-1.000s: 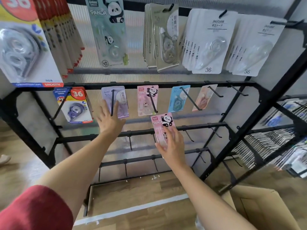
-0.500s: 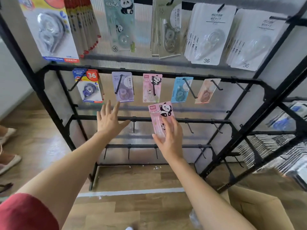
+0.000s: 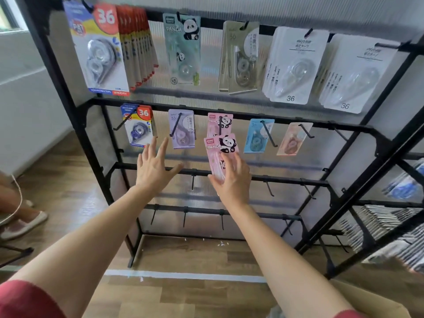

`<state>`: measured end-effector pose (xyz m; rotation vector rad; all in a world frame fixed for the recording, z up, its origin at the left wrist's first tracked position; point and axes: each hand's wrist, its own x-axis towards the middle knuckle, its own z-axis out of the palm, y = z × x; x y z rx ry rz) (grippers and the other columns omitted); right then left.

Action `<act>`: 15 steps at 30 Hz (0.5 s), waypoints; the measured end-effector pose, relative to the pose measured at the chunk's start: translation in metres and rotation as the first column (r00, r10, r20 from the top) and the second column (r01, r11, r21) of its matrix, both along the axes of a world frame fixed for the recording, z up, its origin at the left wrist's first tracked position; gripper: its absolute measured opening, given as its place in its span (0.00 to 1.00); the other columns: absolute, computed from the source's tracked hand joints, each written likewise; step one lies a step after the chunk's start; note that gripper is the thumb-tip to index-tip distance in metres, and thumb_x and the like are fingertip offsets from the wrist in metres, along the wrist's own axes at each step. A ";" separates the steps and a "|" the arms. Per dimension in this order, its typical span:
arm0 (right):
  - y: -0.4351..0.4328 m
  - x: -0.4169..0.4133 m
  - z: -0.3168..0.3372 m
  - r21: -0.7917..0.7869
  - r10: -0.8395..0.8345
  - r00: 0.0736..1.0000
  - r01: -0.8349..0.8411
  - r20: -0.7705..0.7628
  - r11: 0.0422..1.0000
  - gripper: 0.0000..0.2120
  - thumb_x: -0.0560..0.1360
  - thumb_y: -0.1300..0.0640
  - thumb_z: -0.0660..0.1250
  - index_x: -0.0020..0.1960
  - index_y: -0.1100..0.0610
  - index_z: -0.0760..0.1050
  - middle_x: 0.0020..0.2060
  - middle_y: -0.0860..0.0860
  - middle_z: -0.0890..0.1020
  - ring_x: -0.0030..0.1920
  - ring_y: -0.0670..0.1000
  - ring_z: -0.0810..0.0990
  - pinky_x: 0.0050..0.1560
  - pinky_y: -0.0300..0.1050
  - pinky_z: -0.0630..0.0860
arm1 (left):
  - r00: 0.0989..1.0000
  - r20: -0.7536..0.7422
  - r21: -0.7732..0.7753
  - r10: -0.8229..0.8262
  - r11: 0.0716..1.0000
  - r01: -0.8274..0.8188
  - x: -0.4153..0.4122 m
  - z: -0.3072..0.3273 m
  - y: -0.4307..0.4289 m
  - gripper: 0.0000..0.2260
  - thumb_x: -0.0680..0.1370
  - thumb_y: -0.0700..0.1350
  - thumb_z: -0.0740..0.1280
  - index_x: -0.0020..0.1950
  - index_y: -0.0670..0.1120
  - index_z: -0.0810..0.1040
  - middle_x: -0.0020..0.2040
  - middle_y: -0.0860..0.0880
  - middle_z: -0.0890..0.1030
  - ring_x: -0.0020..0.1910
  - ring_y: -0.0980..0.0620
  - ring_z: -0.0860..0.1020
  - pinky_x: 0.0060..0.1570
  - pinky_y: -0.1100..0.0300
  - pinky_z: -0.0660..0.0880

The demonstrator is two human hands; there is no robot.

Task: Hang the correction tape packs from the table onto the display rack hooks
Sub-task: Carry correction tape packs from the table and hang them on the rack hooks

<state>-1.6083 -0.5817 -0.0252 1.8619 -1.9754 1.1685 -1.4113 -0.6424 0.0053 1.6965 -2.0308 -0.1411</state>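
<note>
Right hand (image 3: 231, 180): fingers curled round the lower part of a pink panda correction tape pack (image 3: 221, 149), held upright before the display rack (image 3: 286, 180) and overlapping the bottom of a matching hung pack (image 3: 220, 122). Left hand (image 3: 153, 168): fingers spread wide, holding nothing, beside the purple pack (image 3: 182, 129).

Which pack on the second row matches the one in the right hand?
The pink panda pack, third from left, between the purple pack and blue pack.
</note>
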 end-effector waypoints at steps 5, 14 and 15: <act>-0.009 -0.001 -0.007 0.069 -0.017 1.000 0.017 0.010 0.997 0.33 0.66 0.49 0.78 0.67 0.57 0.71 0.66 0.63 0.72 0.64 0.65 0.72 0.58 0.63 0.73 | 0.999 -0.021 -0.031 -0.025 0.999 0.025 -0.007 0.011 -0.011 0.38 0.76 0.62 0.63 0.79 0.53 0.48 0.79 0.45 0.47 0.77 0.44 0.48 0.74 0.48 0.48; -0.047 -0.006 -0.001 0.184 -0.067 0.997 0.070 -0.025 0.980 0.35 0.67 0.48 0.76 0.70 0.55 0.67 0.70 0.60 0.67 0.67 0.60 0.70 0.62 0.58 0.73 | 0.989 0.061 -0.007 -0.132 0.991 0.132 -0.026 0.035 -0.063 0.38 0.77 0.62 0.61 0.79 0.55 0.42 0.79 0.46 0.42 0.78 0.46 0.44 0.75 0.48 0.44; -0.052 -0.006 0.000 0.194 -0.078 0.996 0.083 -0.033 0.978 0.36 0.67 0.48 0.76 0.70 0.54 0.67 0.70 0.60 0.66 0.67 0.60 0.69 0.62 0.58 0.73 | 0.986 0.079 -0.009 -0.144 0.989 0.145 -0.028 0.038 -0.069 0.38 0.78 0.62 0.61 0.78 0.54 0.42 0.79 0.47 0.41 0.78 0.46 0.43 0.75 0.48 0.43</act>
